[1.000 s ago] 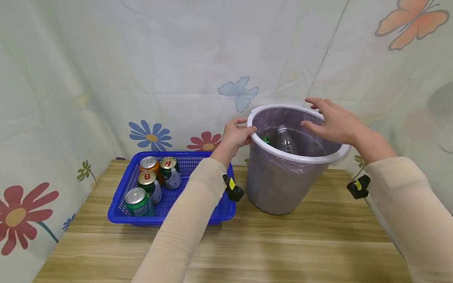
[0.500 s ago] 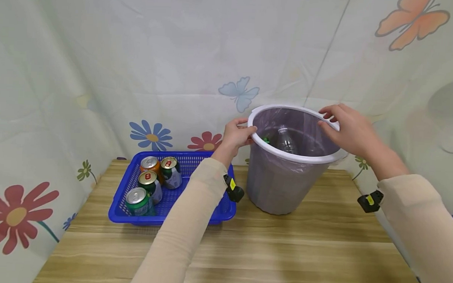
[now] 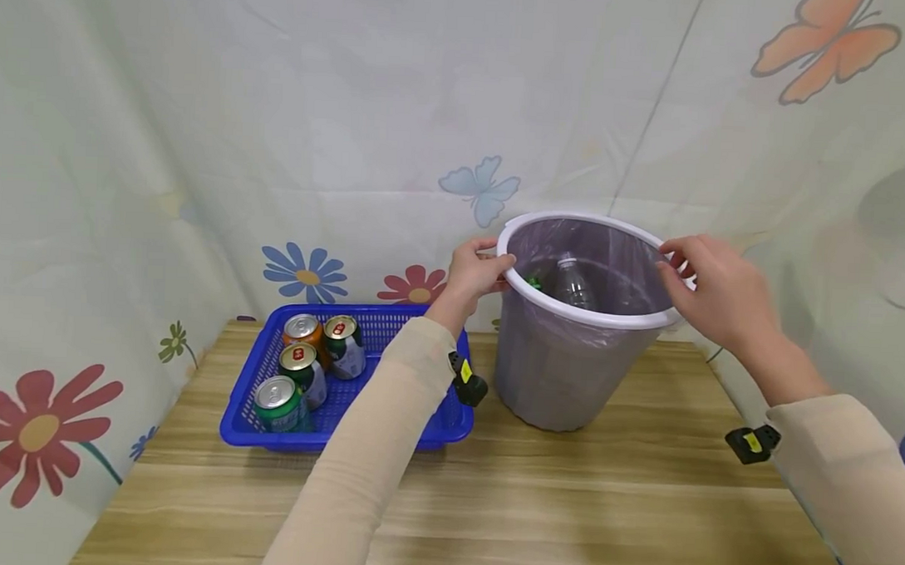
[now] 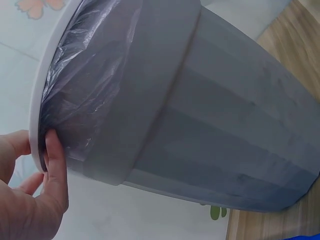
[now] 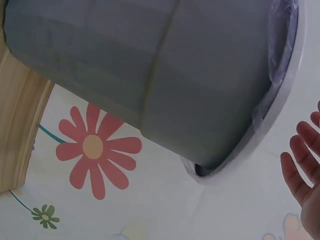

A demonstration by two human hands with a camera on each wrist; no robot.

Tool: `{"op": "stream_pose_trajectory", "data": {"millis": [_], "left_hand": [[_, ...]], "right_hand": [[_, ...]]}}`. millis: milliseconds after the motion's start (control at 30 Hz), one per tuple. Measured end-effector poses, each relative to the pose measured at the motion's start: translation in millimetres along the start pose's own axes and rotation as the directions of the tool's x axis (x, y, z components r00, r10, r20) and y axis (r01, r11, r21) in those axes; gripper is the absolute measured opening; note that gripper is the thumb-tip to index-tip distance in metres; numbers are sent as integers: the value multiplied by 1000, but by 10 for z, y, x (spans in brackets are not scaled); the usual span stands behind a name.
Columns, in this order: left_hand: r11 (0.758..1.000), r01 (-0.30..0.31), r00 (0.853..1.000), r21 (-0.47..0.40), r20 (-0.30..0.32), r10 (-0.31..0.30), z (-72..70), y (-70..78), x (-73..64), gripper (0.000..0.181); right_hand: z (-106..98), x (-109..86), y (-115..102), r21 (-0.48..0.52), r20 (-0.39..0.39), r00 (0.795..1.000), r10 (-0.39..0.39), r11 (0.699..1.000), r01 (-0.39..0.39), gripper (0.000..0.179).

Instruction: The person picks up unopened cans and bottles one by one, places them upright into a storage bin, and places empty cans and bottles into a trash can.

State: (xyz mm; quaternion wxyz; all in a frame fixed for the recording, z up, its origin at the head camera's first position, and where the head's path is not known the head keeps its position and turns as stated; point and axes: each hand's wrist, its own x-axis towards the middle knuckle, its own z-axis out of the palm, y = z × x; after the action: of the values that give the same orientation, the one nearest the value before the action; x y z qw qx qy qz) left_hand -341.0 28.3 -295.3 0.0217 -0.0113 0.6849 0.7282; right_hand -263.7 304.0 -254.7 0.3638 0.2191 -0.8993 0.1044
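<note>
A grey trash bin (image 3: 546,377) with a white rim ring (image 3: 593,319) stands on the table, lined with a clear plastic bag (image 4: 100,65). On the rim's left side my left hand (image 3: 473,275) grips the ring, thumb on one side and fingers (image 4: 57,165) on the other. My right hand (image 3: 721,296) is at the rim's right side, fingers loosely bent, holding nothing; the right wrist view shows its fingers (image 5: 302,155) beside the rim with a gap. Inside the bin lie a clear plastic bottle (image 3: 575,285) and a small green thing (image 3: 533,281), partly hidden.
Left of the bin, a blue plastic basket (image 3: 342,442) holds several drink cans (image 3: 278,397) standing upright at its left end. My left forearm crosses over the basket's right part. A floral curtain (image 3: 352,146) hangs behind the wooden table (image 3: 489,517).
My right hand has moved right and toward me, from over the bin's opening along the rim to its right side. The left hand keeps its grip on the rim.
</note>
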Motion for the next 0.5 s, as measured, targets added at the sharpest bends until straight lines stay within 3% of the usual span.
{"op": "stream_pose_trajectory", "data": {"millis": [233,500], "left_hand": [[999,-50,998,8,-29,50,-7,-30,-25,43],[993,-111,989,47,-92,115,24,-65,-39,38]], "right_hand": [[79,-166,-14,11,-160,985,-57,998,60,15],[116,-418,-49,35,-231,972,-49,998,59,18]]}}
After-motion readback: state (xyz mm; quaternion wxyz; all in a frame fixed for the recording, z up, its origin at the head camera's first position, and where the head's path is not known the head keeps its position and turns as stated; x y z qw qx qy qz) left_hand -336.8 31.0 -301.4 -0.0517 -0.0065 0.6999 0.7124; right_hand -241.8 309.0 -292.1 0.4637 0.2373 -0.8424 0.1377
